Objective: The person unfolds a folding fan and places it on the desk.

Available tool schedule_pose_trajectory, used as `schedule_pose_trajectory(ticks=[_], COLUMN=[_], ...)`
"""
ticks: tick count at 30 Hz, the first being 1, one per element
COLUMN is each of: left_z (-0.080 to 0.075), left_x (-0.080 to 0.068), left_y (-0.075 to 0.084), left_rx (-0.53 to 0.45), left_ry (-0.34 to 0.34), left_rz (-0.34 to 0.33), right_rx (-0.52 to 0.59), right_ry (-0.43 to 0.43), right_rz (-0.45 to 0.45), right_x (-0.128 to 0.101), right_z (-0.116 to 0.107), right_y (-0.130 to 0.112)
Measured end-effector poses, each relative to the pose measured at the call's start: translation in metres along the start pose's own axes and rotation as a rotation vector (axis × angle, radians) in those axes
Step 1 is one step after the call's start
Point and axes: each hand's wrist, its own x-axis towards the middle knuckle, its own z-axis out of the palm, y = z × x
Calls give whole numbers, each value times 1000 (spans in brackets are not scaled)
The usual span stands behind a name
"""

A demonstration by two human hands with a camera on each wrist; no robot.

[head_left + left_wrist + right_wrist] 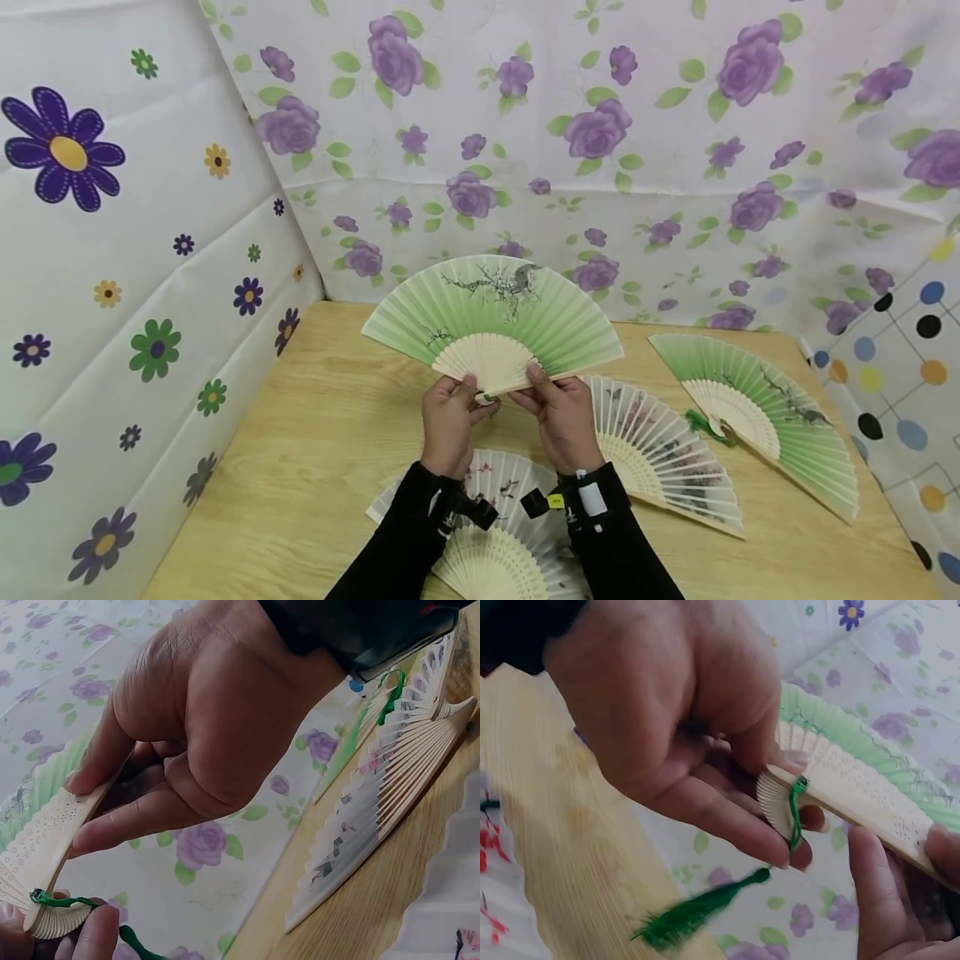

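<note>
Both hands, left hand (450,417) and right hand (558,417), pinch the open green fan (491,321) at its pivot (tassel dangling) above the desk's (315,442) middle; keeping even pressure would likely steady the ribs.

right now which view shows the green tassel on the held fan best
The right wrist view: the green tassel hangs in full below the held fan, its cord looped at the pivot. The left wrist view shows only a bit of cord. In the head view the hands hide it.
</note>
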Motion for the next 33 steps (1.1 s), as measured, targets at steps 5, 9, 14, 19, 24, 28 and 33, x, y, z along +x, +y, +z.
schedule_pose_trajectory(ticks=[5, 9, 14, 19, 24, 28, 33], left_z=[2, 2, 3, 3, 4, 7, 7], left_x=[-3, -3, -3, -4, -4, -3, -2], left_y=[-2, -4, -5, -5, -3, -3, -2], left_rx=[36, 50, 47, 52, -10, -86, -111], left_ry=[-10, -8, 3, -17, -13, 43, 84], left_rz=[1, -8, -16, -3, 6, 16, 22], right_rx=[-35, -60, -98, -79, 9, 73, 85], right_ry=[-39, -82, -119, -114, -28, 35, 46], right_rz=[12, 34, 40, 17, -29, -67, -65], right_x=[2, 4, 4, 3, 1, -1, -3], right_z=[-7, -12, -16, -15, -4, 6, 10], right_y=[-4, -8, -12, -15, -9, -1, 5])
